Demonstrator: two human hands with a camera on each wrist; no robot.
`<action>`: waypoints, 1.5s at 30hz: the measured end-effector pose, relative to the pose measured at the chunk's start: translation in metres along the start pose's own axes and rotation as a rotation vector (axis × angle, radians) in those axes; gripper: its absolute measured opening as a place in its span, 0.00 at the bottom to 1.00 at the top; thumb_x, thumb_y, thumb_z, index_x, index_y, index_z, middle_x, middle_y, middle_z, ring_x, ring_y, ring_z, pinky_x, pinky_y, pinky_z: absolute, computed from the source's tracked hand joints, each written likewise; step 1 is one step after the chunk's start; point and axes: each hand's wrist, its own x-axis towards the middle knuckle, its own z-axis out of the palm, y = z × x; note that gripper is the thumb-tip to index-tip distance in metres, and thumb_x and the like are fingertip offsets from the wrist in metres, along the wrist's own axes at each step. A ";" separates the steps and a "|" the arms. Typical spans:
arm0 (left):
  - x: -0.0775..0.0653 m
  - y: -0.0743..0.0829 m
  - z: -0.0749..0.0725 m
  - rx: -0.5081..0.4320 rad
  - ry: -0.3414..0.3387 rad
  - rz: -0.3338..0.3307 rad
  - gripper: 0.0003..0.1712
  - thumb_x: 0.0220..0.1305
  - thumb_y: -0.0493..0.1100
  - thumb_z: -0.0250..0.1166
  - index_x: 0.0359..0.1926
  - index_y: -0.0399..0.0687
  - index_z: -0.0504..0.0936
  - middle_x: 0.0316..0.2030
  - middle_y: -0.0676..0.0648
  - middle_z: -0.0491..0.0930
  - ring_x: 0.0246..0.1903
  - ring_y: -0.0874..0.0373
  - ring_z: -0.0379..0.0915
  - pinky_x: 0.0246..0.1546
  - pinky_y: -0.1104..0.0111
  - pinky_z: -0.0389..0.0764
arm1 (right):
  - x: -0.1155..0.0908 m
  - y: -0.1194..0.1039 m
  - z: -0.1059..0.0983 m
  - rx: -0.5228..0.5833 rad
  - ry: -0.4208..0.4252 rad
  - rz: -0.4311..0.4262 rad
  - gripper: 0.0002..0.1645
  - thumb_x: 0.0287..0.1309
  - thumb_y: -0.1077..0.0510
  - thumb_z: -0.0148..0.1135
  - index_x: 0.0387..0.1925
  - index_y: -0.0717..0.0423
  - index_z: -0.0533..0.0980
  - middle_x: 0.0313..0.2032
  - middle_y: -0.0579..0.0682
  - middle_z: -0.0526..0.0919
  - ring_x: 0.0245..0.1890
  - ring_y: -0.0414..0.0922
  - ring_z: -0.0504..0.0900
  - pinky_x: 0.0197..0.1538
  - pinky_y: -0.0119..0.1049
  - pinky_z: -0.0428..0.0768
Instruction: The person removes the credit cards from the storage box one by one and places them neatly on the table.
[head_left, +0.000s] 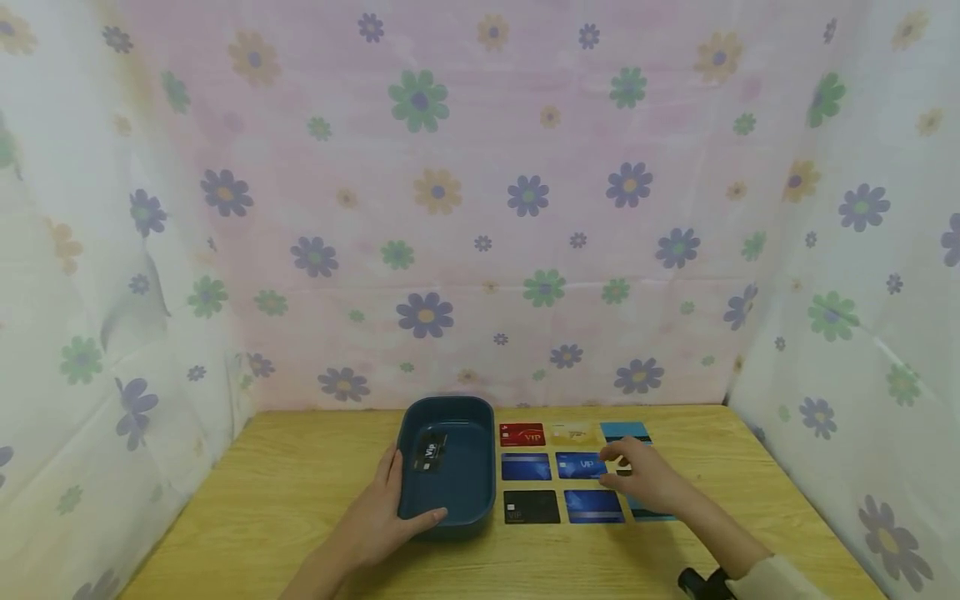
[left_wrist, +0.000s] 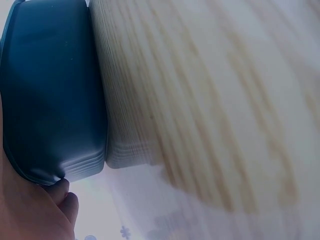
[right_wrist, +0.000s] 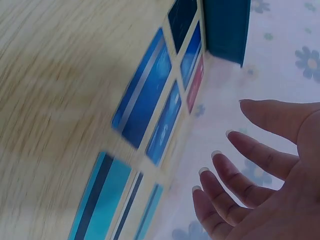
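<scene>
My left hand (head_left: 375, 512) grips the left side of a dark blue tray (head_left: 486, 467), its thumb over the near rim and the other fingers along the outer wall. A black card (head_left: 431, 452) marked Vip lies inside. To the right of the tray, flat cards lie in rows. My right hand (head_left: 647, 475) hovers over the right part of these rows, fingers spread and holding nothing. Nearest its fingertips is a blue VIP card (head_left: 579, 465). The hand partly covers the light blue cards with dark stripes, one of which (right_wrist: 106, 192) shows fully in the right wrist view.
The other cards include a red VIP card (head_left: 522, 434), a gold card (head_left: 576, 434), a black VIP card (head_left: 532, 507) and plain blue cards (head_left: 594, 506). They lie on a wood-grain table (head_left: 300, 492). A flowered curtain (head_left: 480, 208) encloses the back and sides.
</scene>
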 end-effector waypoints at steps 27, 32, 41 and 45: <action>0.002 -0.002 0.002 0.008 0.008 -0.005 0.78 0.51 0.83 0.63 0.81 0.33 0.40 0.81 0.35 0.36 0.70 0.30 0.61 0.63 0.40 0.72 | 0.039 -0.052 0.046 0.100 -0.033 -0.086 0.20 0.64 0.60 0.69 0.56 0.62 0.78 0.52 0.56 0.81 0.48 0.58 0.78 0.47 0.52 0.81; 0.003 -0.001 0.002 0.006 0.009 -0.004 0.78 0.52 0.83 0.63 0.81 0.33 0.40 0.81 0.35 0.36 0.71 0.30 0.60 0.63 0.40 0.72 | 0.046 -0.060 0.053 0.137 -0.053 -0.098 0.21 0.66 0.59 0.68 0.57 0.62 0.77 0.52 0.57 0.79 0.50 0.58 0.78 0.49 0.53 0.81; 0.001 0.001 0.001 0.004 0.003 -0.005 0.78 0.52 0.83 0.63 0.81 0.34 0.40 0.81 0.35 0.36 0.71 0.30 0.60 0.63 0.40 0.72 | 0.056 -0.076 0.065 0.189 -0.066 -0.139 0.19 0.68 0.61 0.65 0.58 0.62 0.77 0.55 0.58 0.79 0.51 0.60 0.78 0.52 0.57 0.80; 0.001 0.000 0.001 -0.006 0.003 -0.002 0.78 0.52 0.83 0.63 0.81 0.34 0.39 0.81 0.35 0.36 0.71 0.30 0.59 0.64 0.40 0.72 | 0.061 -0.080 0.072 0.210 -0.067 -0.129 0.21 0.68 0.62 0.65 0.59 0.63 0.76 0.55 0.59 0.78 0.52 0.61 0.78 0.53 0.58 0.80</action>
